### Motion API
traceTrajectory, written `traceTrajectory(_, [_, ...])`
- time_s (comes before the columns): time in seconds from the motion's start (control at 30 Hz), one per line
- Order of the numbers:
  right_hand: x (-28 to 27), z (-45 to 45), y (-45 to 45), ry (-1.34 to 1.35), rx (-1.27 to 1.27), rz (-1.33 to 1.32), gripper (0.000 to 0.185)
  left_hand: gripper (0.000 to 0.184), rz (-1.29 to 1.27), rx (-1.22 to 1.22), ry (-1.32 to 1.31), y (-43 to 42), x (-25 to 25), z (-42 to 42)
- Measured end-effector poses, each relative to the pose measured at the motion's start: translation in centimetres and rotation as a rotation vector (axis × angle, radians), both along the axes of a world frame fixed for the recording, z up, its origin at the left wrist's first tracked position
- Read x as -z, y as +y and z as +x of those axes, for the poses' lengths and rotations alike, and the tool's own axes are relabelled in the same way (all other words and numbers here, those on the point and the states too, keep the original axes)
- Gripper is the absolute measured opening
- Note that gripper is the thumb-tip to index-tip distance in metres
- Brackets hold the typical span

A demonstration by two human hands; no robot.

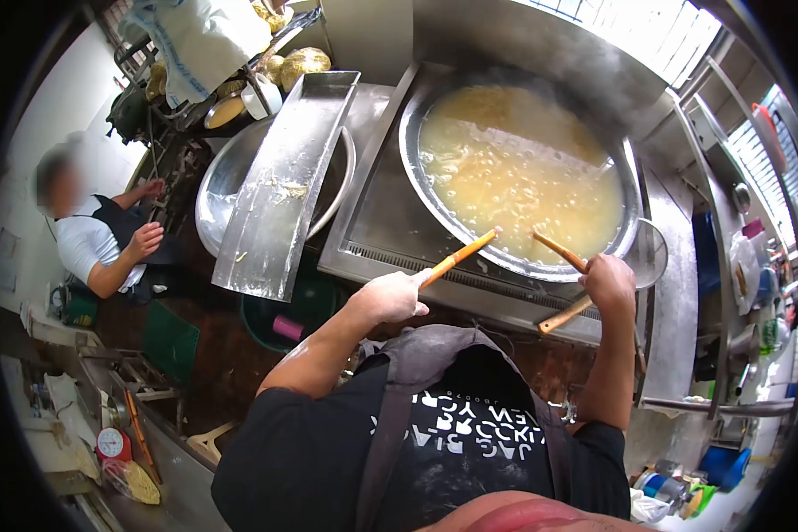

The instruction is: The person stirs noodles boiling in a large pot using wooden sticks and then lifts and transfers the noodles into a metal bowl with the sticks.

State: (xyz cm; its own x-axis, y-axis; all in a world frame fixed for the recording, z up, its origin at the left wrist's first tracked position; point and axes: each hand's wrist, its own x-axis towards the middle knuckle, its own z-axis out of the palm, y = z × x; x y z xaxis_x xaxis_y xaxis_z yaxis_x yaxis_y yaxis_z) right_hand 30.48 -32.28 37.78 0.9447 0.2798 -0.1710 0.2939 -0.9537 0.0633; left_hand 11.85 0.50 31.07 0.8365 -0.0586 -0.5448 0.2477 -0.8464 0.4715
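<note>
My left hand (390, 298) is closed round a long wooden stick (461, 256) whose tip points at the near rim of a big round wok (408, 164). My right hand (608, 280) grips a second wooden stick (560, 250), its far end over the bubbling liquid. The wok holds cloudy yellowish liquid (523, 168) with pale noodle-like strands; steam rises at the back. Beside my right hand lies a round wire strainer (652, 254); a wooden handle (566, 315) juts out below that hand, apparently the strainer's.
A metal trough (279, 186) lies across a large steel bowl (211, 191) on the left. Beneath is a green tub (255, 319) with a pink cup (287, 327). Another person (106, 230) stands at far left. A red scale (113, 445) sits lower left; shelves (727, 222) line the right.
</note>
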Motion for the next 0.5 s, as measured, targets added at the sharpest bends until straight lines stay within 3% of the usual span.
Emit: traceTrajectory(0.5, [0.03, -0.36, 0.16, 0.005, -0.008, -0.030, 0.024, 0.080, -0.020, -0.007, 0.005, -0.15, 0.47, -0.07])
